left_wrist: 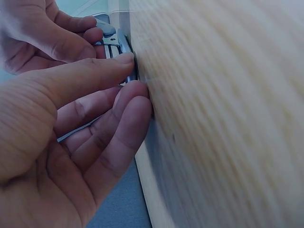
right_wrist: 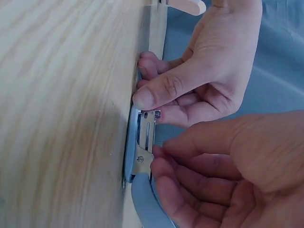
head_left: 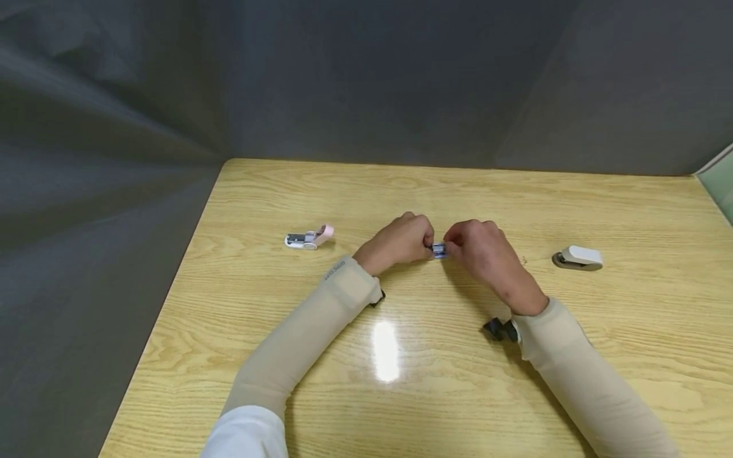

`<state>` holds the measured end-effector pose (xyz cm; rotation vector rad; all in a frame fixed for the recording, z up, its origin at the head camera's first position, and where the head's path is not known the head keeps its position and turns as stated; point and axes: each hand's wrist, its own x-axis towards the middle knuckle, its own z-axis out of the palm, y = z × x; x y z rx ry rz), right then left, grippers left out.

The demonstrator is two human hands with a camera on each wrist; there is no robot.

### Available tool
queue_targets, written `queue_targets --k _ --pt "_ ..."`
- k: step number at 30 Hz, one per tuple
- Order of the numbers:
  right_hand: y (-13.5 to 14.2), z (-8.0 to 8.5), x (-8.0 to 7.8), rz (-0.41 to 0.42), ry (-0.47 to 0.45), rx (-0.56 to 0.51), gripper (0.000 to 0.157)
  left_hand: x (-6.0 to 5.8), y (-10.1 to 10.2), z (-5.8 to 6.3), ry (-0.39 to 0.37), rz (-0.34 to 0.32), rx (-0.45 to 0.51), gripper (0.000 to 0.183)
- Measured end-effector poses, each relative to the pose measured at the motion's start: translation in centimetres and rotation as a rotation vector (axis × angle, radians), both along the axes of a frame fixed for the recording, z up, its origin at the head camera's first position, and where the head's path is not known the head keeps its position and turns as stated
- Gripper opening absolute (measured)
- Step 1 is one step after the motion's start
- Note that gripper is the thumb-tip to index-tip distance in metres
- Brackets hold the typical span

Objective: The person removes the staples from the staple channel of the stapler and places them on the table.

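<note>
A small blue stapler (right_wrist: 131, 147) lies low on the tabletop between both hands, its cover (right_wrist: 149, 202) swung back and its metal magazine (right_wrist: 147, 135) exposed. My left hand (head_left: 403, 238) pinches the front end, thumb on top and fingers curled beneath, which hides that end. Over the hinge end is my right hand (head_left: 483, 251), with thumb and forefinger (right_wrist: 164, 173) bent close together beside the magazine. I cannot tell whether those fingertips hold anything.
Left of the hands lies another stapler (head_left: 299, 241), its pink cover (head_left: 324, 234) raised. A white stapler (head_left: 579, 257) with its cover down rests at the right. Dark sheeting (head_left: 366, 89) rises behind the wooden table (head_left: 275, 184).
</note>
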<state>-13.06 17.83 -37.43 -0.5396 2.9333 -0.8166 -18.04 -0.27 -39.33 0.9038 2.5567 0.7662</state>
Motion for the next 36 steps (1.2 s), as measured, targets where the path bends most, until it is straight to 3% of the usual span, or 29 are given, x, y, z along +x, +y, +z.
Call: queue_targets --k 17,36 --pt "0.6 0.5 -1.1 -0.048 -0.163 -0.07 0.014 -0.2 0.2 0.3 -0.001 0.023 -0.032 0.043" --pt "1.3 0.0 -1.0 -0.062 -0.159 -0.151 0.012 -0.1 0.6 0.5 0.001 0.033 -0.043 0.041"
